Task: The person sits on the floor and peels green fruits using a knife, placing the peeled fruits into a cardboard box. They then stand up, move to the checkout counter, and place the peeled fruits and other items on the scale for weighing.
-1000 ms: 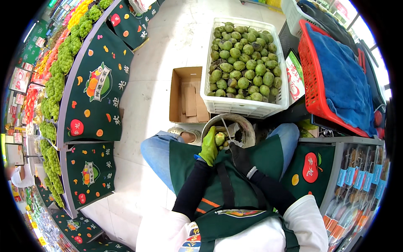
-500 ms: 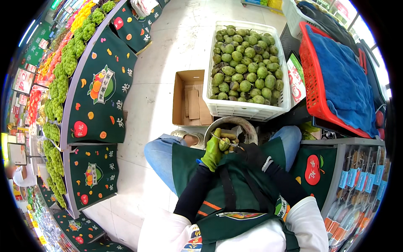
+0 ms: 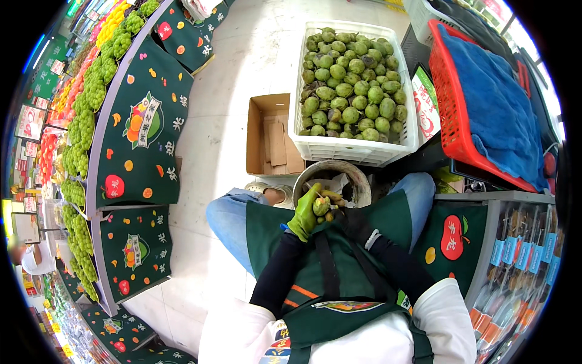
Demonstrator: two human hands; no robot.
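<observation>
Two hands meet low in the middle, over a green apron point(image 3: 339, 267). The left hand point(image 3: 305, 217) wears a green glove, and its fingers are curled around a small green fruit point(image 3: 321, 206). The right hand point(image 3: 337, 203) is just beside it and touches the same fruit from the other side. Its fingers are bent close on the fruit, but I cannot tell if they also hold a tool. Both arms wear dark sleeves.

Right under the hands sits a round bucket point(image 3: 357, 176) with pale scraps inside. The fruit is held just above its near rim. The person's knees in blue jeans point(image 3: 227, 215) are on both sides of the bucket.

Past the bucket stands a white crate point(image 3: 351, 148) on the floor, full of the same green fruit. Left of the crate lies an open cardboard box point(image 3: 267, 136) with flat card pieces in it. Right of the crate is a red basket point(image 3: 454, 121) with a blue cloth point(image 3: 497, 109) on top.

On the far left, green stands point(image 3: 142, 127) with fruit pictures curve along the floor. Bumpy green fruit is piled on top of them.
</observation>
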